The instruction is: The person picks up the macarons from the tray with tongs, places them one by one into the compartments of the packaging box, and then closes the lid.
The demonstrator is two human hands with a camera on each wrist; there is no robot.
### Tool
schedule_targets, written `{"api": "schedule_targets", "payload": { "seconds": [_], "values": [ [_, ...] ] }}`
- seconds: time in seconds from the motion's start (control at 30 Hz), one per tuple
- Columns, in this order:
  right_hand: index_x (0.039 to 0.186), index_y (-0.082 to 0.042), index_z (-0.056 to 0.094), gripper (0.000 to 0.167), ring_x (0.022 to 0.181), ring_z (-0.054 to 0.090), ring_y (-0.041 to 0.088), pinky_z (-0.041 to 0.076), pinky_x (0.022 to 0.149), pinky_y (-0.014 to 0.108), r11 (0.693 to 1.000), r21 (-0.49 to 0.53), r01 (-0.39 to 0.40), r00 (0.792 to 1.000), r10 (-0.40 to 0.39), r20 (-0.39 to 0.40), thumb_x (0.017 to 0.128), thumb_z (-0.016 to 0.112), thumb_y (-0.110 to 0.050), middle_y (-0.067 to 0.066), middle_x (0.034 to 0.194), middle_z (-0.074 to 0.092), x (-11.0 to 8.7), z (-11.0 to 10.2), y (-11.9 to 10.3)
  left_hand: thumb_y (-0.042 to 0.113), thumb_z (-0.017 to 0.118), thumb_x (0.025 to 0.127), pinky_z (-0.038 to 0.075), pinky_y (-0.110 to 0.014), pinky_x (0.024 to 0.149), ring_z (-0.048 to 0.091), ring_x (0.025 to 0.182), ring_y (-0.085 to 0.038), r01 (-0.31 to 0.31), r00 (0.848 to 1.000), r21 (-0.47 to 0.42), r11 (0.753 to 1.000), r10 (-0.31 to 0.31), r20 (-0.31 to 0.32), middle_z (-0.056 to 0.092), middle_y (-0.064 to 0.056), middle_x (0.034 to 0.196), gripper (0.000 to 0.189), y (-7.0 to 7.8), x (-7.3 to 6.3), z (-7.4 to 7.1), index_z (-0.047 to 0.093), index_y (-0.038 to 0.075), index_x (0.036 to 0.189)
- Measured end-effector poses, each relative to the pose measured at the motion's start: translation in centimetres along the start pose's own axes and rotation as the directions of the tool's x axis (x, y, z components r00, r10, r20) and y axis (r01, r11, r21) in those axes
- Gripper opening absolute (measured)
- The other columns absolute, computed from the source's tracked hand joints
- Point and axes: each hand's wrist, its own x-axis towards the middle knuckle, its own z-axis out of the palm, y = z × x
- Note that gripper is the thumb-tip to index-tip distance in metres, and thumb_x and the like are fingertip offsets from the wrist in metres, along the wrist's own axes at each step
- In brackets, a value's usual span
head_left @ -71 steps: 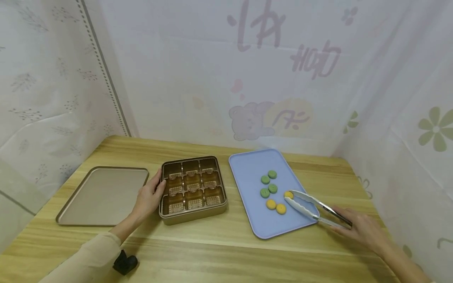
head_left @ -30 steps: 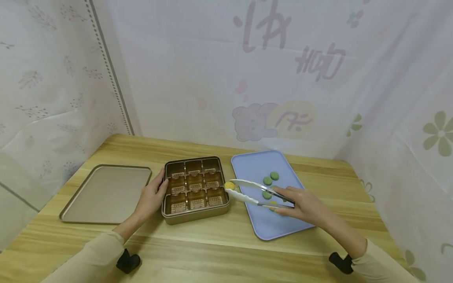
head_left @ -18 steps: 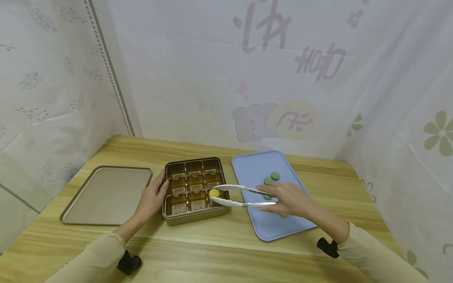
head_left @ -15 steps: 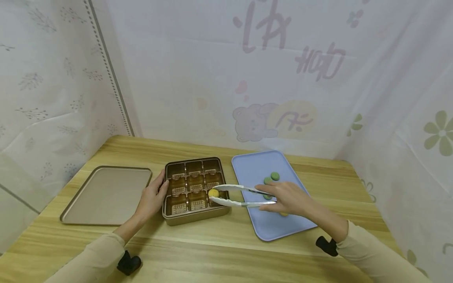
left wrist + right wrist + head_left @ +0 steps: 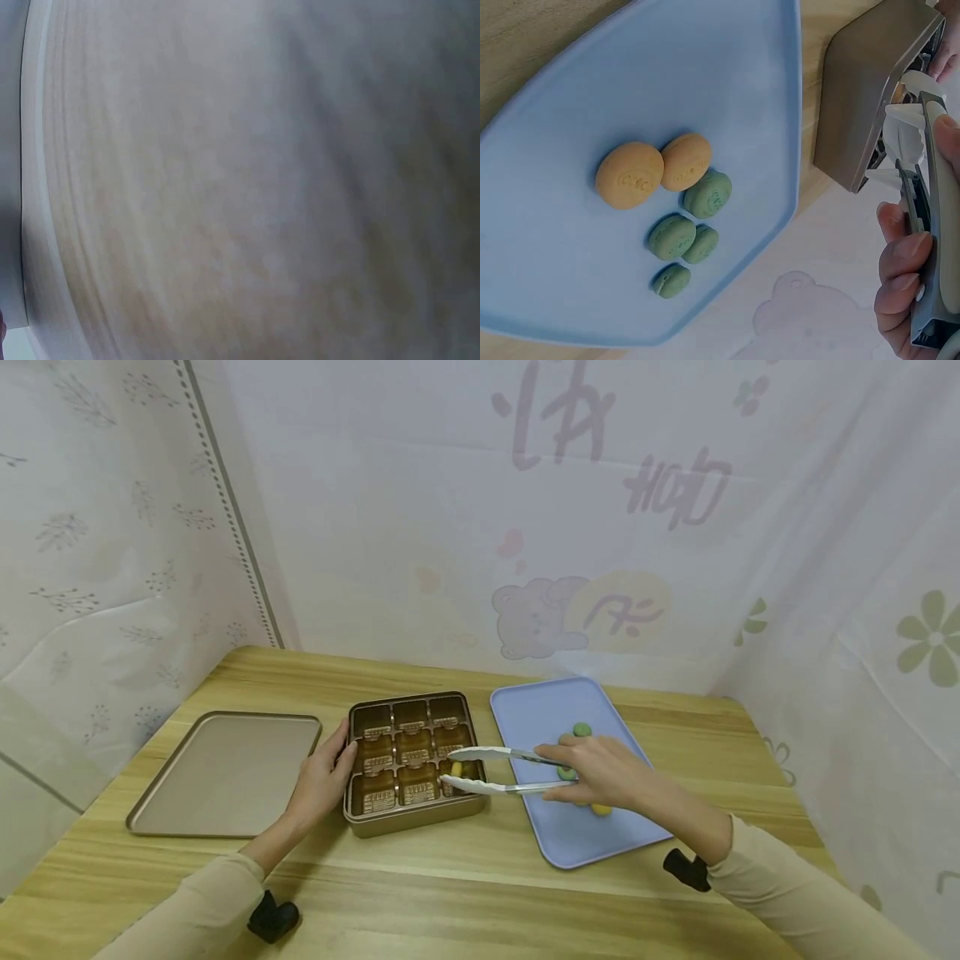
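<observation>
My right hand grips metal tongs with white scalloped tips. The tips reach into the front right compartment of a bronze-coloured square tin, which has a grid of square compartments. Between the tips a yellow round cookie stands tilted on its edge in that compartment; whether the tips touch it I cannot tell. My left hand lies against the tin's left side with its fingers extended. In the right wrist view, two yellow cookies and several green cookies lie on a blue tray.
A flat bronze-coloured lid lies left of the tin. The blue tray stands to the tin's right, partly under my right hand. Patterned cloth hangs behind the wooden table. The left wrist view shows only a blurred surface.
The tongs have carried the yellow cookie leftward from the blue tray to the tin's front right compartment. Just now the cookie has dropped lower and tipped on edge. The left hand has stayed at the tin.
</observation>
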Motion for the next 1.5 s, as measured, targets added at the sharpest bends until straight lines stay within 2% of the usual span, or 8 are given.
{"api": "schedule_targets", "payload": {
  "seconds": [0.3, 0.43, 0.53, 0.77, 0.87, 0.9, 1.13, 1.5],
  "values": [
    [0.12, -0.009, 0.064, 0.057, 0.054, 0.039, 0.001, 0.036, 0.046, 0.016, 1.0, 0.022, -0.014, 0.999, 0.015, -0.034, 0.076, 0.074, -0.044, -0.008, 0.074, 0.049, -0.6, 0.8, 0.2, 0.021, 0.036, 0.104, 0.031, -0.055, 0.106, 0.026, 0.136, -0.042, 0.007, 1.0, -0.002, 1.0, -0.007, 0.015, 0.025, -0.026, 0.149, 0.053, 0.0, 0.0, 0.0, 0.02, -0.005, 0.147],
    [0.121, -0.01, 0.063, 0.058, 0.06, 0.051, 0.003, 0.044, 0.052, 0.019, 0.999, 0.046, -0.012, 0.997, 0.015, -0.074, 0.076, 0.074, -0.045, -0.005, 0.083, 0.058, -1.7, 1.3, 0.6, 0.021, 0.036, 0.104, 0.031, -0.055, 0.106, 0.026, 0.136, -0.042, 0.015, 1.0, 0.0, 1.0, -0.015, 0.018, 0.025, -0.026, 0.149, 0.053, 0.0, -0.1, 0.0, 0.02, -0.005, 0.147],
    [0.122, -0.009, 0.062, 0.059, 0.065, 0.055, 0.003, 0.046, 0.054, 0.019, 0.996, 0.086, -0.025, 0.993, 0.035, -0.117, 0.076, 0.075, -0.043, -0.003, 0.086, 0.063, -3.3, 1.8, 1.4, 0.022, 0.036, 0.104, 0.031, -0.055, 0.106, 0.026, 0.136, -0.042, 0.022, 0.999, -0.001, 1.0, -0.022, 0.024, 0.025, -0.025, 0.149, 0.053, 0.1, -0.1, 0.0, 0.02, -0.004, 0.147],
    [0.122, -0.009, 0.064, 0.058, 0.06, 0.045, -0.002, 0.039, 0.048, 0.015, 0.981, 0.175, -0.084, 0.965, 0.124, -0.231, 0.073, 0.079, -0.035, -0.008, 0.08, 0.06, -8.3, 2.5, 3.7, 0.023, 0.034, 0.104, 0.033, -0.054, 0.106, 0.033, 0.133, -0.042, 0.02, 0.999, -0.009, 1.0, -0.02, 0.034, 0.023, -0.024, 0.15, 0.054, 0.4, 0.0, -0.2, 0.018, -0.003, 0.148],
    [0.12, -0.008, 0.065, 0.057, 0.064, 0.05, -0.001, 0.039, 0.05, 0.016, 0.975, 0.177, -0.131, 0.954, 0.173, -0.244, 0.072, 0.08, -0.034, -0.009, 0.081, 0.06, -10.7, 2.7, 4.5, 0.024, 0.034, 0.104, 0.032, -0.054, 0.107, 0.032, 0.134, -0.042, 0.028, 0.999, -0.013, 1.0, -0.027, 0.039, 0.023, -0.024, 0.151, 0.054, 0.4, 0.0, -0.3, 0.018, -0.003, 0.148],
    [0.119, -0.007, 0.065, 0.057, 0.063, 0.049, -0.001, 0.038, 0.05, 0.016, 0.974, 0.174, -0.144, 0.951, 0.185, -0.246, 0.071, 0.081, -0.033, -0.009, 0.081, 0.06, -11.5, 2.8, 4.8, 0.024, 0.034, 0.104, 0.03, -0.055, 0.107, 0.024, 0.137, -0.041, 0.028, 0.999, -0.013, 1.0, -0.028, 0.037, 0.023, -0.024, 0.151, 0.054, 0.4, 0.0, -0.3, 0.019, -0.003, 0.148],
    [0.119, -0.01, 0.066, 0.061, 0.059, 0.038, -0.008, 0.035, 0.047, 0.016, 0.965, 0.118, -0.233, 0.924, 0.258, -0.283, 0.066, 0.084, -0.033, -0.007, 0.085, 0.065, -16.2, 3.1, 6.3, 0.023, 0.035, 0.104, 0.03, -0.055, 0.106, 0.024, 0.137, -0.042, 0.024, 0.999, -0.016, 1.0, -0.023, 0.029, 0.023, -0.026, 0.15, 0.054, 0.3, 0.1, -0.3, 0.019, -0.004, 0.148],
    [0.112, -0.006, 0.068, 0.06, 0.074, 0.063, 0.006, 0.05, 0.056, 0.027, 0.964, 0.009, -0.266, 0.936, 0.26, -0.239, 0.064, 0.084, -0.038, -0.002, 0.09, 0.07, -19.2, 2.4, 7.2, 0.018, 0.037, 0.103, 0.032, -0.055, 0.105, 0.027, 0.135, -0.043, -0.003, 1.0, -0.006, 1.0, 0.003, 0.001, 0.027, -0.028, 0.148, 0.051, 0.5, 0.2, -0.2, 0.022, -0.007, 0.146]
  ]
}}
